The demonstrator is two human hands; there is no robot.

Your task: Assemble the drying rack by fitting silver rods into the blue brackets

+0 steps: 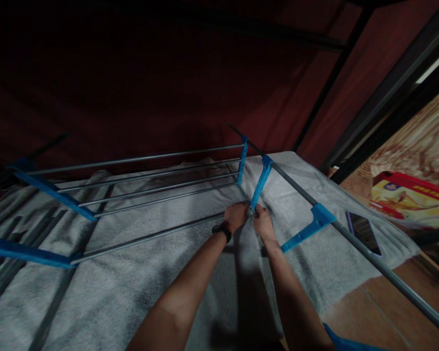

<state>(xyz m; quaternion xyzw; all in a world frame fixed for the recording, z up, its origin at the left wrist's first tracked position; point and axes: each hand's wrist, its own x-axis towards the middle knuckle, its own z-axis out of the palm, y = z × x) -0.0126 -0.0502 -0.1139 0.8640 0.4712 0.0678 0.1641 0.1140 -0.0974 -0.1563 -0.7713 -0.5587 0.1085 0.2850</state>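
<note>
Several slim grey rods [149, 237] between bright blue brackets [261, 181]

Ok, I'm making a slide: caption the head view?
Left hand and right hand at the lower end of a slim blue plastic bracket, over grey cloth.

You're most likely in a home, in a dim room or corner with soft furnishings. At 12 o'clock a dark red backdrop [168, 87], curtain-like though too dark to be sure, fills your view, with a black frame [324, 97] in front of it at 2. A pale, fleecy blanket [149, 263] spreads under your household-looking rack [292, 183] of metal rods and blue parts, and a tiled floor [373, 307] shows past its edge between 4 and 5. Everyday belongings fit too: a phone [364, 233] between 3 and 4, and a printed red-and-yellow box [409, 195] at 3, near a wood-grain surface [424, 129].
</note>
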